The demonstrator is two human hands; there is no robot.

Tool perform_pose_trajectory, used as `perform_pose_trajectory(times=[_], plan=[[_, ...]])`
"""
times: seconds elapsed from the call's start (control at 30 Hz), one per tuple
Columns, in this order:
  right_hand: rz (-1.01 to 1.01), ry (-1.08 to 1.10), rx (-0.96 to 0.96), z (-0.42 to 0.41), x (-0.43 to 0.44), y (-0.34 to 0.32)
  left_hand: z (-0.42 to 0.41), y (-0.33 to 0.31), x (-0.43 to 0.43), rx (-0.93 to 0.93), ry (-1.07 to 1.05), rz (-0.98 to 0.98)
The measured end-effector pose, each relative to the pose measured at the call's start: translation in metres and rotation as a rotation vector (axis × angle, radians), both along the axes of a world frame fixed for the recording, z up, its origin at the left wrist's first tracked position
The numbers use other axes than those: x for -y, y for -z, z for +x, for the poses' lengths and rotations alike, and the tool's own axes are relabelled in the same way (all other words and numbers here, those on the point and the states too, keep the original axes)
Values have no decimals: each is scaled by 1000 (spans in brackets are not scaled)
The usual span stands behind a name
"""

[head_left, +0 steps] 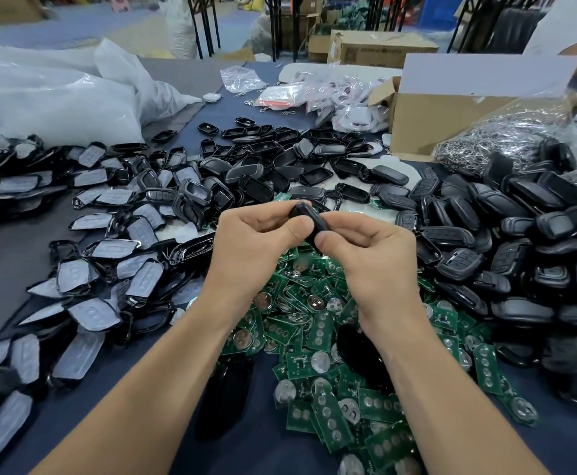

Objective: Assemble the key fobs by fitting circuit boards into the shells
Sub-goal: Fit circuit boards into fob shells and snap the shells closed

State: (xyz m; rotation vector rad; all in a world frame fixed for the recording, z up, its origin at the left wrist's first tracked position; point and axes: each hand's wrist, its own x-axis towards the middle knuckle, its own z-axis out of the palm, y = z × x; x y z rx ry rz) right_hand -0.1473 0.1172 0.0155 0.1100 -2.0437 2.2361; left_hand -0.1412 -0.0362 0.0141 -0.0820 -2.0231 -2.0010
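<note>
Both hands meet over the middle of the table around one black key fob (309, 219). My left hand (256, 245) grips its near-left side with the thumb pressed on top. My right hand (373, 255) pinches its right end between thumb and fingers. Most of the fob is hidden by my fingers, so I cannot tell whether a board sits inside. Below my hands lies a heap of green circuit boards (318, 337) with coin cells. Shell halves with grey button pads (84, 272) spread to the left. Empty black shells (263, 166) lie beyond my hands.
Closed black fobs (520, 234) are piled on the right. A cardboard box (451, 111) and a bag of metal key rings (506, 138) stand at the back right. White plastic bags (57, 97) lie at the back left. Dark table cloth (256, 440) shows between my forearms.
</note>
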Motion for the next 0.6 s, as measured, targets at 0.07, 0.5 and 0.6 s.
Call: perform_pose_trajectory(times=[0.07, 0.5, 0.6], plan=[[-111, -21, 52, 1, 1, -1, 1, -1, -4, 29, 45, 59], [-186, -124, 150, 5, 6, 2, 1, 0, -14, 74, -64, 97], [-138, -139, 139, 5, 5, 1, 3, 0, -13, 55, -75, 44]])
